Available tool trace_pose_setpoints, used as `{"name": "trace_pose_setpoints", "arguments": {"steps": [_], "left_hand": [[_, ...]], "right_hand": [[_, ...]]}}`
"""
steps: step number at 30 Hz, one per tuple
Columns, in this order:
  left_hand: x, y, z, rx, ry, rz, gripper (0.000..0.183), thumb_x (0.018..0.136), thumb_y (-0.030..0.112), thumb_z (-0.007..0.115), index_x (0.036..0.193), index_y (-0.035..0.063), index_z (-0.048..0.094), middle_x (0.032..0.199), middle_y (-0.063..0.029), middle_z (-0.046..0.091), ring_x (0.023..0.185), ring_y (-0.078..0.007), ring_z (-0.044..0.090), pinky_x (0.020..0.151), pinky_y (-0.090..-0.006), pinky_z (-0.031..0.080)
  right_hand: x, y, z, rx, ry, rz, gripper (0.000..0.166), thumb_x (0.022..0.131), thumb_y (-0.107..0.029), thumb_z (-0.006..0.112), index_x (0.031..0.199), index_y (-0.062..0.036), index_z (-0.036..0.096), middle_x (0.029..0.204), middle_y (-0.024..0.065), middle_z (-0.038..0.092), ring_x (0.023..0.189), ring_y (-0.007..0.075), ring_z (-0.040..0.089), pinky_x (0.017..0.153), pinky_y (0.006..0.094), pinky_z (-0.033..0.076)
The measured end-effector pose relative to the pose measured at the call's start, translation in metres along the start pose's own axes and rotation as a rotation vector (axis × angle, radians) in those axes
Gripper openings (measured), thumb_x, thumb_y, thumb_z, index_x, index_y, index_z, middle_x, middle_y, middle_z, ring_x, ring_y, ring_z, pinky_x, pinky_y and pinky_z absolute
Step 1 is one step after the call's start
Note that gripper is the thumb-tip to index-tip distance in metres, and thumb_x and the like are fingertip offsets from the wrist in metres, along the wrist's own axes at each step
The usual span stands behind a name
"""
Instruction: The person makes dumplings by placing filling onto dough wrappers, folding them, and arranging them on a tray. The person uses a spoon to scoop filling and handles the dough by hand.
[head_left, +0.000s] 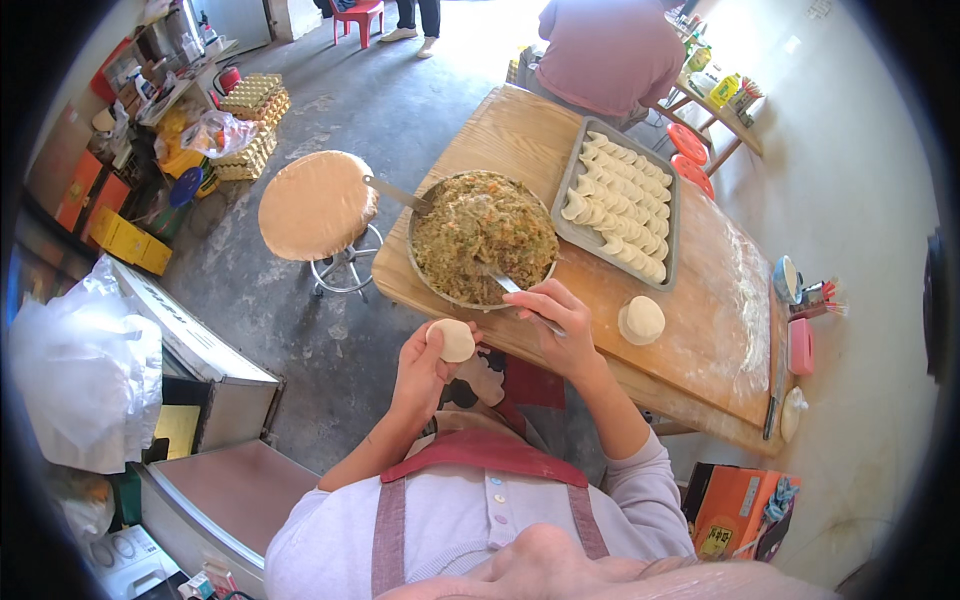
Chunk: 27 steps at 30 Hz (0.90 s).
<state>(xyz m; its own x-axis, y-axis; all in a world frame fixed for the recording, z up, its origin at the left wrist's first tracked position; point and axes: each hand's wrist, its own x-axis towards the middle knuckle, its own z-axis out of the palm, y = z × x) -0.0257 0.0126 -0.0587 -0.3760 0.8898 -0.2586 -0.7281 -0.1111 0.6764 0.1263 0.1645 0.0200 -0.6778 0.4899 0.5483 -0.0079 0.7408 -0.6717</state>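
My left hand (425, 367) holds a round dough wrapper (453, 340) just off the table's near edge. In my right hand (559, 324) is the handle of a metal utensil (510, 282), whose far end is sunk in a chopped filling (480, 232). That filling heaps up in a large round metal bowl (556, 264) at the table's left corner. A flat metal tool (394, 193) leans on the bowl's left rim. A stack of wrappers (643, 320) lies on the wooden board, right of my right hand. Behind it, rows of folded dumplings (622, 202) fill a grey metal tray (669, 271).
Flour dusts the wooden board (697, 360); a knife (777, 390) lies along its right edge. A covered round stool (319, 204) stands left of the table (480, 135). A seated person (611, 52) is beyond it. Stacked egg trays (251, 127) and a freezer-like cabinet (232, 487) are at left.
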Motion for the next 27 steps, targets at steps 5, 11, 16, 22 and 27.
{"name": "trace_pose_setpoints", "arguments": {"steps": [5,11,16,22,27], "left_hand": [[0.0,-0.001,-0.009,0.05,0.005,0.016,0.031,0.108,0.024,0.049,0.118,-0.0032,0.061,0.115,-0.015,0.07,0.104,-0.0231,0.069,0.094,-0.0357,0.055],[0.002,-0.001,-0.018,-0.038,0.02,0.016,0.033,0.108,0.03,0.051,0.121,0.0001,0.06,0.09,-0.0043,0.062,0.075,-0.0147,0.058,0.073,-0.0314,0.05],[-0.001,0.021,-0.01,-0.331,-0.15,-0.224,0.05,0.108,0.045,0.043,0.132,0.0019,0.053,0.085,-0.0017,0.053,0.07,-0.0132,0.048,0.068,-0.0305,0.042],[-0.007,0.039,-0.004,0.117,-0.219,-0.266,0.049,0.108,0.036,0.045,0.141,-0.0002,0.051,0.102,-0.0062,0.059,0.088,-0.0183,0.056,0.081,-0.0343,0.046],[-0.011,0.038,-0.013,1.525,0.012,0.692,0.043,0.101,0.013,0.052,0.141,-0.0018,0.053,0.126,-0.0161,0.057,0.111,-0.0335,0.055,0.097,-0.0426,0.045]], "right_hand": [[-0.008,0.0,-0.006,0.008,-0.053,0.107,0.03,0.085,0.011,0.063,0.108,-0.0041,0.074,0.09,0.0095,0.065,0.081,0.0206,0.065,0.073,0.0306,0.052],[-0.009,0.001,-0.005,0.078,0.037,0.26,0.018,0.093,0.0,0.064,0.108,-0.0036,0.074,0.087,0.0084,0.063,0.076,0.0186,0.06,0.069,0.0286,0.048],[-0.008,-0.002,0.005,0.14,0.094,0.208,0.019,0.094,0.0,0.064,0.109,-0.0034,0.074,0.086,0.0083,0.063,0.075,0.0182,0.059,0.067,0.0287,0.046],[-0.011,-0.001,0.007,0.104,0.074,0.216,0.021,0.093,0.002,0.063,0.111,-0.0031,0.073,0.085,0.0084,0.062,0.075,0.0182,0.058,0.067,0.0287,0.046],[-0.015,-0.001,0.004,0.117,0.101,0.212,0.021,0.094,0.002,0.062,0.111,-0.0029,0.073,0.086,0.0084,0.062,0.075,0.0191,0.058,0.067,0.029,0.046]]}}
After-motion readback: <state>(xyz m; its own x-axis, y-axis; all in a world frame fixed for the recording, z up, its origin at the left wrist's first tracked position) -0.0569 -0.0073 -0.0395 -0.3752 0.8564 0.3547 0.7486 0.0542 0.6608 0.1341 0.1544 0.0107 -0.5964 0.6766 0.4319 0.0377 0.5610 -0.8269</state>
